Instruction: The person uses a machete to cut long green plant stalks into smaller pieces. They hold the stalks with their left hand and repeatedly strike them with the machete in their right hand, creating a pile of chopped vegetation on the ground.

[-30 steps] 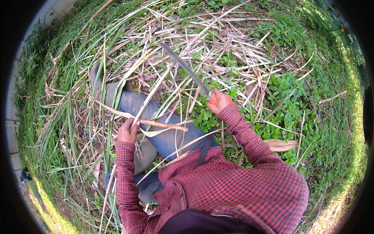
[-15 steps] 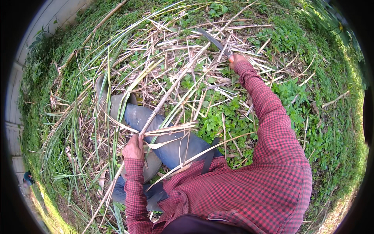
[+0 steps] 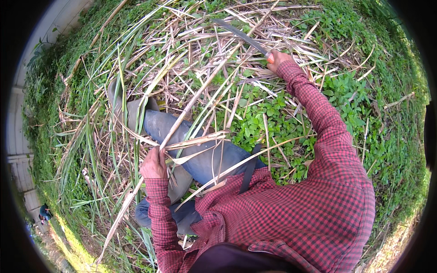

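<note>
My left hand (image 3: 154, 164) is closed around a long pale cane stalk (image 3: 196, 96), which slants from lower left up across my leg to the far litter. Dry strap-like leaves (image 3: 195, 141) hang from the stalk beside my fingers. At the far right, my right hand (image 3: 280, 62) grips a machete (image 3: 242, 35) by its orange handle. Its long dark blade points up and left, over the upper part of the stalk; whether blade and stalk touch, I cannot tell.
Cut dry stalks and leaves (image 3: 182, 68) litter the ground ahead. Long green blades (image 3: 84, 136) lie at the left, low leafy weeds (image 3: 268, 111) at the right. My bent leg in a boot (image 3: 136, 113) sits under the stalk. A pale wall (image 3: 20, 145) runs along the left; a distant person (image 3: 44, 213) shows below it.
The machete has shifted slightly left and its blade shows at greater length. My left hand still holds the stalk, with its lower end swung out to the left. The whole view has shifted a little.
</note>
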### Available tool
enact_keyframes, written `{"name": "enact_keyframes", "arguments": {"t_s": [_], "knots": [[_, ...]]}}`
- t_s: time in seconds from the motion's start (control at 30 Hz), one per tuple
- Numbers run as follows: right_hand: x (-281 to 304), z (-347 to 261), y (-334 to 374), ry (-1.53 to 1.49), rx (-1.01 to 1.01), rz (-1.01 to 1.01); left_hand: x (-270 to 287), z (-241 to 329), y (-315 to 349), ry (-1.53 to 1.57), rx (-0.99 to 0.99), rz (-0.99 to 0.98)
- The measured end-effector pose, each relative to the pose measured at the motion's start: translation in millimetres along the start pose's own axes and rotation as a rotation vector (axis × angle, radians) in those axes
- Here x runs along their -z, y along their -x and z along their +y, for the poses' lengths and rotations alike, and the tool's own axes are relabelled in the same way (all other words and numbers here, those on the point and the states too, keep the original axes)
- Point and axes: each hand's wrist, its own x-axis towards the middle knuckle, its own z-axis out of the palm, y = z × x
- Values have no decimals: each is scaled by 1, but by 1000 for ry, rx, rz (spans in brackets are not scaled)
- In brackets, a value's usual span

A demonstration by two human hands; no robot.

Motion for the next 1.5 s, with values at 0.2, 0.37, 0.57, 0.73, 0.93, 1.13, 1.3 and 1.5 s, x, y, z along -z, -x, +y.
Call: {"name": "enact_keyframes", "arguments": {"t_s": [0.2, 0.37, 0.57, 0.73, 0.93, 1.13, 1.3, 1.5], "knots": [[-35, -24, 72, 134, 527, 46, -3, -21, -2, 174, 141, -254], [-20, 63, -34, -14, -186, 94, -4, -29, -9, 371, 114, -340], [8, 28, 0, 65, -7, 64, -33, -40, -5, 862, 290, -492], [-25, 49, 21, 185, 586, 46, -26, -60, -4, 916, 359, -625], [28, 113, -73, -154, -600, 127, -24, -60, -1, 854, 275, -547], [22, 96, -14, 190, 103, 47, -7, -17, -27, 453, 204, -375], [-21, 60, 12, 181, 75, 112, -14, 37, -74, 27, 59, -108], [-39, 28, 15, -28, -30, 194, -16, 8, -60, 30, -125, 154]]}}
